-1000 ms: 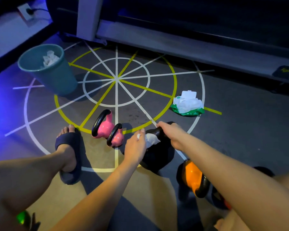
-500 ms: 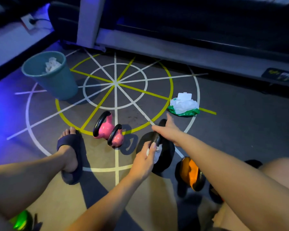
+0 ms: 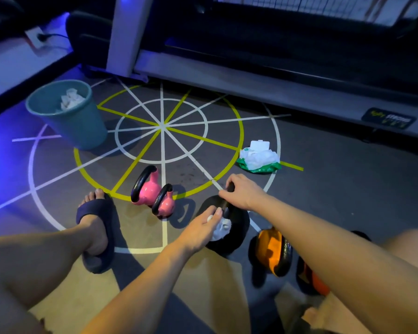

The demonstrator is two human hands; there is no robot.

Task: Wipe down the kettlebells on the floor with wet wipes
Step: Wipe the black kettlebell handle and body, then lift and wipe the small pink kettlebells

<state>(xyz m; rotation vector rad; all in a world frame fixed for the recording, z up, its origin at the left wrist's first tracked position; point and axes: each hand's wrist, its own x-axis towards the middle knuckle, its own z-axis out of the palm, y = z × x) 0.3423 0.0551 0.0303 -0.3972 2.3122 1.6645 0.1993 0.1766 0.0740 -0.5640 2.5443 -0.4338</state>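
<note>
The right hand point(image 3: 244, 192) grips the handle of a black kettlebell point(image 3: 239, 227) on the floor, while the left hand point(image 3: 200, 229) presses a white wipe point(image 3: 221, 231) against its body. Two pink kettlebells point(image 3: 149, 192) stand just left, an orange kettlebell point(image 3: 268, 251) just right. A wipes pack point(image 3: 258, 157) lies beyond, and a bin point(image 3: 80, 126) stands far left.

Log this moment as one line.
step: wiping black kettlebell | left hand: holds wet wipe on its body | right hand: grips its handle | wipe pack: lid open
</note>
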